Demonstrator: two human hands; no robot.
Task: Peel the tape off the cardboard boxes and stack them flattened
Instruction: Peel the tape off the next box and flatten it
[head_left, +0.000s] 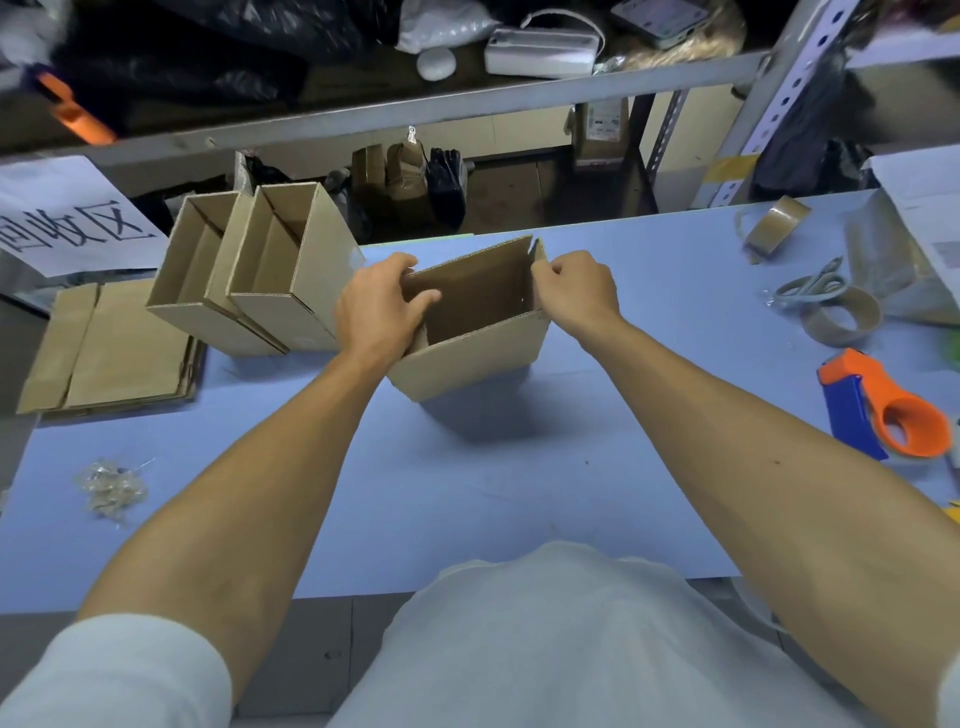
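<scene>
Open box (470, 332) between both hands (376, 306) (576, 286) — fingers gripping its side walls.

The person wears a pale, whitish short-sleeved top, its loose fabric filling the lower middle of the head view in soft folds and creases (the cloth looks plain, with no print or lettering to be seen). The left sleeve (111, 675) ends above the elbow in a rounded, slightly bunched hem, and only a sliver of the right sleeve (949, 696) shows at the frame's edge. Both forearms are bare from there down to the left hand (376, 306) and right hand (579, 288), with no watch, band, ring or glove visible on either.
</scene>
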